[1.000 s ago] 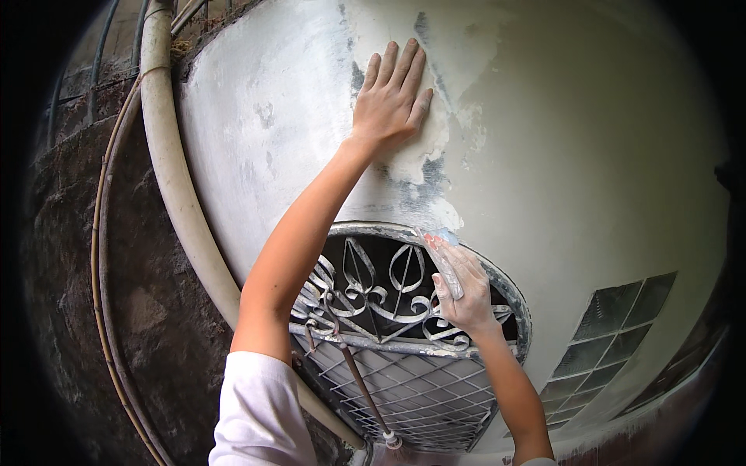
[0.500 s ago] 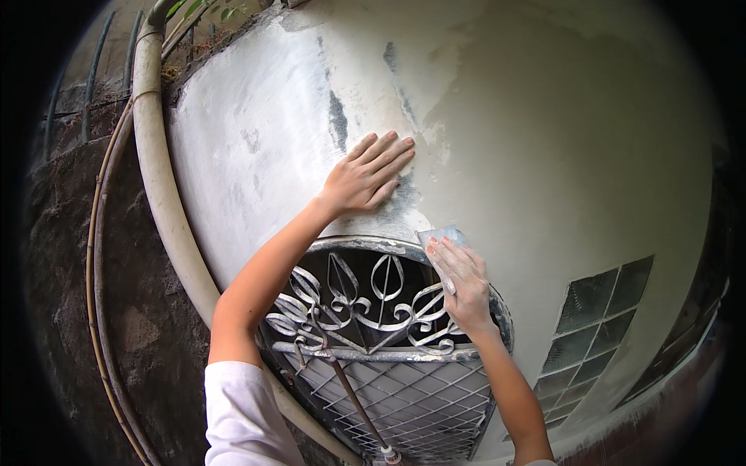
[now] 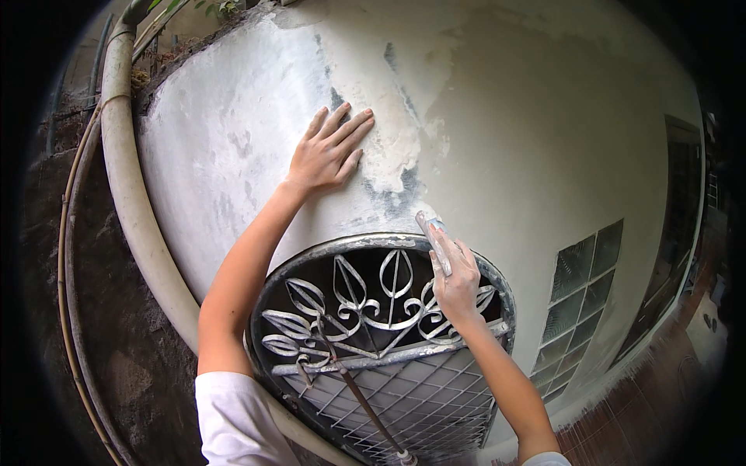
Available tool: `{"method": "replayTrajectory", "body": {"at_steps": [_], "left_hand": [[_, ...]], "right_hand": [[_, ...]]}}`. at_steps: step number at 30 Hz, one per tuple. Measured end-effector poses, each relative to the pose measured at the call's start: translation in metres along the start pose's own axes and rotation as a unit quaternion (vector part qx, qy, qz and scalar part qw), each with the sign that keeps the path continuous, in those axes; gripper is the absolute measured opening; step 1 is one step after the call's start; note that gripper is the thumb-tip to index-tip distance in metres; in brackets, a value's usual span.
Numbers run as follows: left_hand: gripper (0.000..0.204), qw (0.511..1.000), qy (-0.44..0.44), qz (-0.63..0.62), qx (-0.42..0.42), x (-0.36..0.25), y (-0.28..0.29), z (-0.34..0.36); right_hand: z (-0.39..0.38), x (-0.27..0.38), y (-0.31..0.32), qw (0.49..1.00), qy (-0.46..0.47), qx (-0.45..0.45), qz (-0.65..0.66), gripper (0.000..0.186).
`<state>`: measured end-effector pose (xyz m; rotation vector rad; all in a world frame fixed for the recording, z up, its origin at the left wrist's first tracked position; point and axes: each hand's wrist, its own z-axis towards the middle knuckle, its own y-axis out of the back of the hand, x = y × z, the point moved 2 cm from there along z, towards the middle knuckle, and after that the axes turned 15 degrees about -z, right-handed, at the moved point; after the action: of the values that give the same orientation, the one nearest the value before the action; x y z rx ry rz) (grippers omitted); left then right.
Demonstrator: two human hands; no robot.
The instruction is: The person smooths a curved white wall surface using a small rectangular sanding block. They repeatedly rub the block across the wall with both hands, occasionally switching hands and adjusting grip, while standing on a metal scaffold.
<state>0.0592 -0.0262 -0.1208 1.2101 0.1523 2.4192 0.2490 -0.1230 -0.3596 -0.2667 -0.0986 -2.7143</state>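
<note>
1. Putty-smeared flat scraper with a pale blue part (image 3: 432, 242) is in the right hand (image 3: 457, 276), its fingers grasping it, beside the top right of an arched grey metal grille with scrolls and leaf shapes (image 3: 388, 357).
2. Left hand (image 3: 326, 151), released and spread, lies against the white plastered wall (image 3: 225, 171), left of a cream patch of filler (image 3: 392, 155), covering part of the surface.
3. Brown rod (image 3: 361, 396) slants across the grille's diamond mesh, partly blocking it.
4. Thick off-white pipe (image 3: 132, 186) curves down the left, near a thin tan cane (image 3: 64, 256).
5. Paned window (image 3: 571, 307) sits right; dark doorway (image 3: 674, 225) farther right.
</note>
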Motion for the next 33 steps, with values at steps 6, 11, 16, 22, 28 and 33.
{"method": "replayTrajectory", "body": {"at_steps": [6,11,16,22,28,33], "left_hand": [[0.057,0.999,0.010,0.016,-0.038,0.030,0.004,-0.004],[0.056,0.991,0.084,0.092,-0.044,0.060,0.011,-0.016],[0.058,0.970,0.201,0.117,-0.064,0.090,0.026,-0.029],[0.065,0.922,0.344,0.141,-0.104,0.074,0.018,-0.072],[0.069,0.916,0.367,0.065,-0.148,0.044,0.006,-0.097],[0.071,0.909,0.384,0.033,-0.160,0.011,-0.002,-0.122]], "right_hand": [[0.029,0.018,-0.029,0.996,-0.063,-0.046,0.051,0.040],[0.072,0.030,-0.054,0.998,0.007,-0.039,0.045,0.050],[0.115,0.038,-0.085,0.980,0.135,-0.016,-0.142,0.054],[0.155,0.031,-0.107,0.958,0.159,-0.020,-0.238,0.054],[0.243,0.044,-0.120,0.951,0.170,-0.054,-0.253,0.056],[0.324,0.059,-0.117,0.943,0.209,-0.064,-0.251,0.057]]}}
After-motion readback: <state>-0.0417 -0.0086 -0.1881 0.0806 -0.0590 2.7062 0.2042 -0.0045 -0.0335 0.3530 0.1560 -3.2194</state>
